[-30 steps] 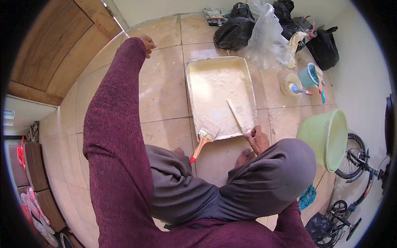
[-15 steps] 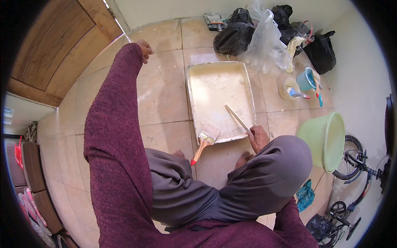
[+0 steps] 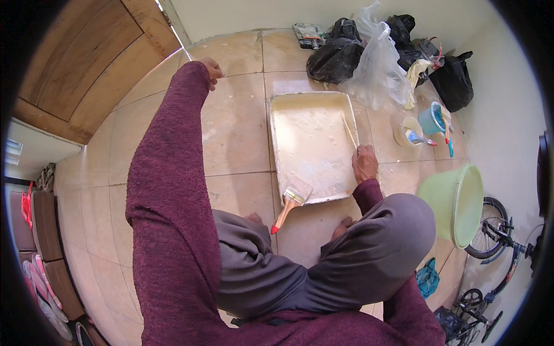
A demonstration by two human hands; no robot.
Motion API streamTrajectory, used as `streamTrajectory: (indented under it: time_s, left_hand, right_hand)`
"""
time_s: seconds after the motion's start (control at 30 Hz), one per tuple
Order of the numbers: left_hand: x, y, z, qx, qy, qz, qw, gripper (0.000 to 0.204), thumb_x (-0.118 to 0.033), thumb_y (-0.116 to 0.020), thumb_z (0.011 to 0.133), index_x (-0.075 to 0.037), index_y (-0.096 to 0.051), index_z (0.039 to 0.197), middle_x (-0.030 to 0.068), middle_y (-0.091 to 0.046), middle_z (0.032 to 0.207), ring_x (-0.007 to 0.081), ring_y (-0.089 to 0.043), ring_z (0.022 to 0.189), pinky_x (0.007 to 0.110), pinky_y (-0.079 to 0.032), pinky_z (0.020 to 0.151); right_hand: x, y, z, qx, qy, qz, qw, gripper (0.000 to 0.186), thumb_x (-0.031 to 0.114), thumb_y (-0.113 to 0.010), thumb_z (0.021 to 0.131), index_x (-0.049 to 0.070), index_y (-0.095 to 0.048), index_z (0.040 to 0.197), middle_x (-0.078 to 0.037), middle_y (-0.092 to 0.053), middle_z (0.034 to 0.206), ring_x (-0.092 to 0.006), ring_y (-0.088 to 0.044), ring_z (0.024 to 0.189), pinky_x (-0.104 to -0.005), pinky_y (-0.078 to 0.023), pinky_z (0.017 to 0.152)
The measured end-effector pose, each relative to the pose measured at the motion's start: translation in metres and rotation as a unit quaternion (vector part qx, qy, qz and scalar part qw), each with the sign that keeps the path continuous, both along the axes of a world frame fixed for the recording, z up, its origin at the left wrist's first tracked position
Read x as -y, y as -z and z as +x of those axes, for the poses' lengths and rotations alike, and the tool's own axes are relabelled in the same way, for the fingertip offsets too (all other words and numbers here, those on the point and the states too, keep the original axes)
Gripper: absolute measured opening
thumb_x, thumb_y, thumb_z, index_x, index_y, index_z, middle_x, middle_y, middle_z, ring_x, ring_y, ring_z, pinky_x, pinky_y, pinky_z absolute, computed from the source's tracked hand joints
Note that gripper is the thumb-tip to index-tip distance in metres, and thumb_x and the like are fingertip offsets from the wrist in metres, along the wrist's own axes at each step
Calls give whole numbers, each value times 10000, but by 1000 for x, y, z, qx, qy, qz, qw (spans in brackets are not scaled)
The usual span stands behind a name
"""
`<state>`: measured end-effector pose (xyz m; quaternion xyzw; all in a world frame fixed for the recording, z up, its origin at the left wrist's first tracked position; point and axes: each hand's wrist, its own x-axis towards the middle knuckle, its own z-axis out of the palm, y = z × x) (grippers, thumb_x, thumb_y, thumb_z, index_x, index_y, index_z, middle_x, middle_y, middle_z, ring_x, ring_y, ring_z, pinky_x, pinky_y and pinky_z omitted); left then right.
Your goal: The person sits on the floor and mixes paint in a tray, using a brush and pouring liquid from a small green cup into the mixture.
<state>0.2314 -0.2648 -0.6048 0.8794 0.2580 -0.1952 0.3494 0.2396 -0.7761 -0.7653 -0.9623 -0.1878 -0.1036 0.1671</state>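
A shallow white tray [image 3: 306, 138] of cream-coloured liquid rests on the tiles in front of me. My right hand [image 3: 363, 164] grips a thin pale stick [image 3: 349, 130] at the tray's right side, its far part reaching up along the inside of that edge. A wide brush [image 3: 283, 216] with a wooden, red-tipped handle lies across the near-left rim. My left hand [image 3: 212, 75] hangs loosely bent beyond my raised left arm, to the left of the tray, with nothing visible in it.
Black bags [image 3: 332, 60] and a translucent bag [image 3: 378, 81] line the back wall. Two small pots with brushes [image 3: 433, 118], a green tub [image 3: 441, 205], a teal cloth [image 3: 427, 277] and a bicycle [image 3: 487, 230] are rightward. A wooden door [image 3: 86, 75] and brown seat [image 3: 46, 230] are left.
My right hand has moved up and forward along the tray's right side, shifting the stick from a diagonal across the near part to the right edge. The view has shifted slightly.
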Motion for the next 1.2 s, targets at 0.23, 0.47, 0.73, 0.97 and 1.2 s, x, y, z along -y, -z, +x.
streamTrajectory:
  time_s: [0.23, 0.47, 0.73, 0.97, 1.2]
  left_hand:
    - [-2, 4, -2, 3, 0, 4, 1000, 392, -342, -611, 873, 2, -559, 1055, 126, -620, 887, 229, -652, 759, 372, -538, 595]
    - [-12, 8, -7, -4, -15, 18, 1000, 356, -327, -614, 874, -9, -570, 1027, 122, -621, 890, 210, -644, 727, 366, -531, 582]
    - [-7, 9, -5, -9, -14, 4, 1000, 333, -311, -603, 877, -18, -572, 1032, 118, -618, 891, 224, -652, 762, 371, -533, 596]
    - [-11, 11, -7, -6, -12, 19, 1000, 371, -331, -600, 875, -16, -562, 1067, 119, -619, 923, 223, -652, 797, 385, -539, 620]
    - [-12, 11, -9, -18, -24, 17, 999, 350, -328, -599, 875, -21, -573, 1041, 106, -613, 910, 211, -641, 764, 371, -534, 613]
  right_hand:
    - [-43, 29, 2, -37, -74, 32, 996, 98, 133, -583, 827, 38, -562, 832, -173, -539, 886, -383, -593, 776, -464, -496, 664]
    - [-46, 8, -18, -75, -130, 98, 984, 78, 115, -600, 821, 38, -587, 815, -154, -540, 852, -349, -584, 749, -434, -480, 674]
    - [-49, 22, -11, -69, -132, 89, 985, 55, 93, -603, 803, 38, -600, 803, -142, -548, 835, -341, -581, 743, -421, -477, 656]
    - [-59, 28, -7, -48, -155, 109, 981, 45, 90, -604, 798, 45, -601, 807, -147, -553, 835, -347, -585, 727, -430, -479, 643]
    - [-66, 26, -6, -61, -154, 111, 980, 70, 106, -603, 811, 39, -589, 796, -152, -544, 819, -347, -582, 725, -430, -483, 640]
